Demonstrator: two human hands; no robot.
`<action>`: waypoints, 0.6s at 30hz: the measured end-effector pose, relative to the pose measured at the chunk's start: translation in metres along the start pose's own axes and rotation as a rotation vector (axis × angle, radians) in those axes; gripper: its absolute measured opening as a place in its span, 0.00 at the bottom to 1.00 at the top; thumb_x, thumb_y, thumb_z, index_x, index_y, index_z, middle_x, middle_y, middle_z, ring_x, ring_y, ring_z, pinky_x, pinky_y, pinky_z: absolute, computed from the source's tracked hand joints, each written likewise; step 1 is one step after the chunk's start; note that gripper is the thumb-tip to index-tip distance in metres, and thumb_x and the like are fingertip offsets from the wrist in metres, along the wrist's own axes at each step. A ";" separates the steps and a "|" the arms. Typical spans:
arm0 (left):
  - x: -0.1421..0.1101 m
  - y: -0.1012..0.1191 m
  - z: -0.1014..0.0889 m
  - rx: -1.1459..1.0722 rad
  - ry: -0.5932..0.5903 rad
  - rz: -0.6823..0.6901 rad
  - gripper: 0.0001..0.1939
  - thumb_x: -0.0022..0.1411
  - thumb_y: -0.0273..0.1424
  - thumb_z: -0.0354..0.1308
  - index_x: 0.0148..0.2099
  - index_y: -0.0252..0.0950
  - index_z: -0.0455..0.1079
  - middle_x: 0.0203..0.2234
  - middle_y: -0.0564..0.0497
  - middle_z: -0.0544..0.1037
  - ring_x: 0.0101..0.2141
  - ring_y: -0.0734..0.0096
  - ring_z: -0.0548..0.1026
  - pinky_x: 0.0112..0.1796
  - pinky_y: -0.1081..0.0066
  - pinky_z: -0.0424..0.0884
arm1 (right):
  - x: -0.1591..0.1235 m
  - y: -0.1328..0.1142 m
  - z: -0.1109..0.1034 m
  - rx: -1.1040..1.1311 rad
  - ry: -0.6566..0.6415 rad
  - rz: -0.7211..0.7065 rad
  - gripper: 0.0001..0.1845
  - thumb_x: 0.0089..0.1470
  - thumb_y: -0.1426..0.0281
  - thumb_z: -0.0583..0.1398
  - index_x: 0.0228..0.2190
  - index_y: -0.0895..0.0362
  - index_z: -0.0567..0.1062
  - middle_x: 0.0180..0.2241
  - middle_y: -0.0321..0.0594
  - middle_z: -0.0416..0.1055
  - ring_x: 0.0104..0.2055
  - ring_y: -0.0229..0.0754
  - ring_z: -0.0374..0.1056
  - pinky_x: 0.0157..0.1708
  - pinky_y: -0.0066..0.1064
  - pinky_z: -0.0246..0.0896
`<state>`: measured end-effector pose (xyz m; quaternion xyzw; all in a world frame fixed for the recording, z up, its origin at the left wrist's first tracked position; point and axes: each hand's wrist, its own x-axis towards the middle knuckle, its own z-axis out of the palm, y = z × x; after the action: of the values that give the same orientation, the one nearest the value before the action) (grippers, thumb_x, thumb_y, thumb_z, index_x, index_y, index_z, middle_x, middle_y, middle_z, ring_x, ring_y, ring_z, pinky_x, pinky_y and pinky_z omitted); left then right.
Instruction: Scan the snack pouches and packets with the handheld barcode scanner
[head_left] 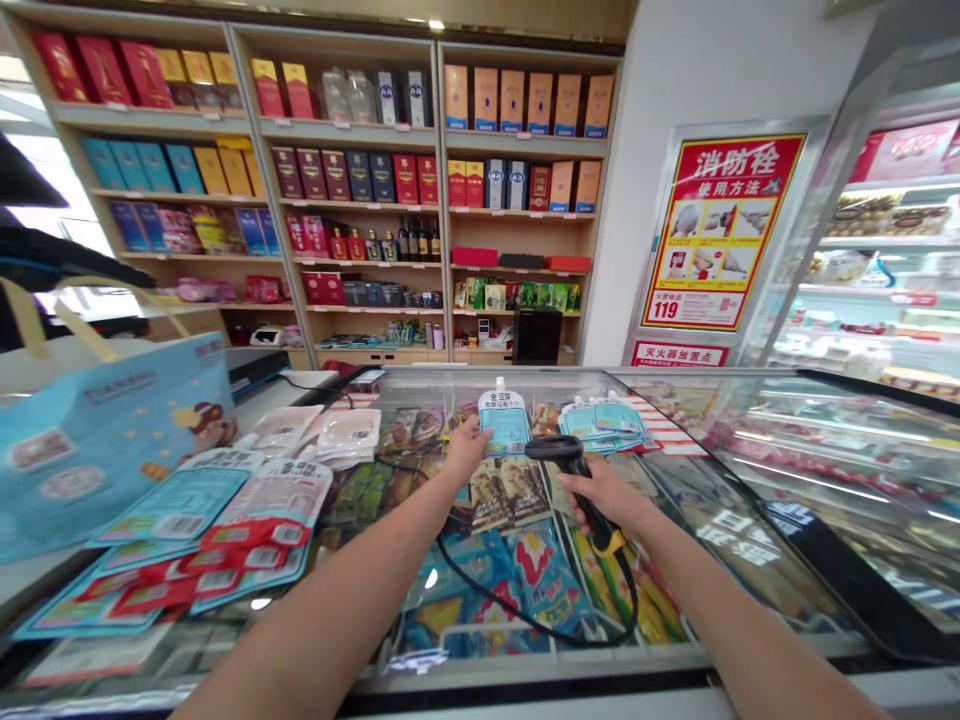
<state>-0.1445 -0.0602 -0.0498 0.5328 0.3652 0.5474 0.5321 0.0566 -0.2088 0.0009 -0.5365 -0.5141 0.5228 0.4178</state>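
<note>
My left hand [466,445] grips a blue and white spouted pouch [504,418] by its left edge, upright over the freezer's glass top. In my right hand [606,492] is a black barcode scanner [564,455], its head close to the barcode at the pouch's lower right. The scanner's black cable [525,612] loops down across the glass. Several similar pouches [604,422] lie in a stack to the right of the held one. On the left, more blue pouches and red-and-blue ones [255,540] lie overlapped in a spread pile.
A light blue carrier bag [120,430] stands at the left beside the pile. White packets [345,435] lie near it. Beneath the glass are packaged frozen goods [540,570]. A long black panel [847,570] lies at right. Shelves of boxes [352,180] line the back wall.
</note>
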 end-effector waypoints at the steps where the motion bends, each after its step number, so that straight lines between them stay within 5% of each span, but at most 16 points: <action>1: 0.000 0.000 0.000 0.005 0.006 -0.003 0.15 0.49 0.27 0.61 0.41 0.30 0.70 0.27 0.50 0.80 0.28 0.67 0.77 0.34 0.67 0.74 | 0.000 -0.001 0.000 -0.004 -0.001 0.005 0.15 0.45 0.63 0.64 0.22 0.55 0.63 0.16 0.31 0.63 0.15 0.34 0.59 0.14 0.28 0.59; 18: -0.004 0.006 0.000 0.177 0.007 -0.002 0.15 0.55 0.32 0.61 0.44 0.31 0.72 0.27 0.49 0.79 0.33 0.64 0.78 0.35 0.67 0.74 | 0.002 0.005 0.003 0.000 -0.009 0.009 0.14 0.46 0.63 0.63 0.24 0.54 0.63 0.16 0.29 0.64 0.14 0.34 0.60 0.13 0.26 0.59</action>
<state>-0.1457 -0.0653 -0.0449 0.5754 0.4145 0.5141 0.4824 0.0535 -0.2072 -0.0044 -0.5364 -0.5136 0.5271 0.4131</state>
